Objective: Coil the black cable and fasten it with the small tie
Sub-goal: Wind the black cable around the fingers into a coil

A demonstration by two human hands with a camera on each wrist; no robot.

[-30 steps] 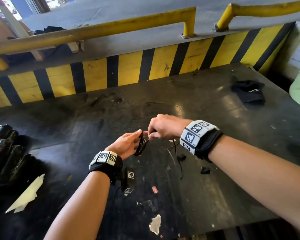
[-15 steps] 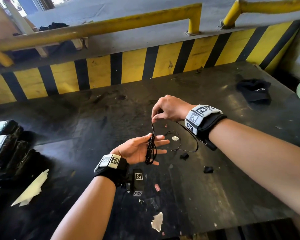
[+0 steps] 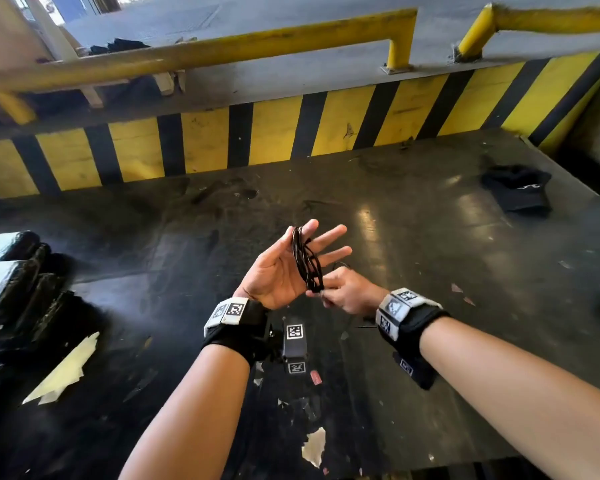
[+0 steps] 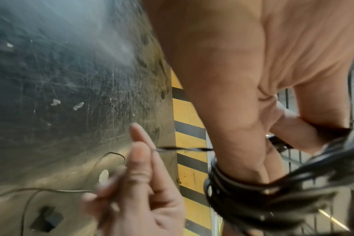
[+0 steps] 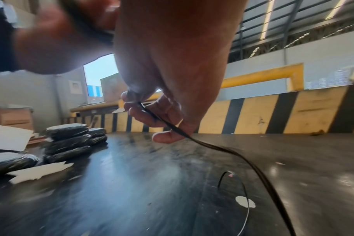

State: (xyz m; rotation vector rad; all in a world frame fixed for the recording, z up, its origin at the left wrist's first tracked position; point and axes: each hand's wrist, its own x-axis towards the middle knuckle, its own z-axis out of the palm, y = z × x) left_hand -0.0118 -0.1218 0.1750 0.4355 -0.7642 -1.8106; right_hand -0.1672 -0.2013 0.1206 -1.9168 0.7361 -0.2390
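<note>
The black cable (image 3: 307, 261) is wound in several loops round my left hand (image 3: 291, 268), running from the gap beside the thumb down to the heel of the palm. That hand is held palm up above the dark table (image 3: 430, 271) with fingers straight and spread. The loops (image 4: 243, 191) fill the left wrist view. My right hand (image 3: 321, 294) sits just below the left palm's heel and pinches the free strand (image 5: 212, 146) between thumb and fingers. The loose tail (image 5: 244, 191) lies curved on the table. I cannot pick out a tie.
Black wrapped bundles (image 3: 14, 282) and torn paper (image 3: 63, 368) lie at the left. A black cloth (image 3: 516, 188) sits far right. A yellow-and-black striped barrier (image 3: 291, 133) closes the back. A small tagged black block (image 3: 294, 344) lies by my left wrist.
My left hand turned palm up and lifted with the loops on it. My right hand swung from above the left hand down to below its heel, drawing the strand round.
</note>
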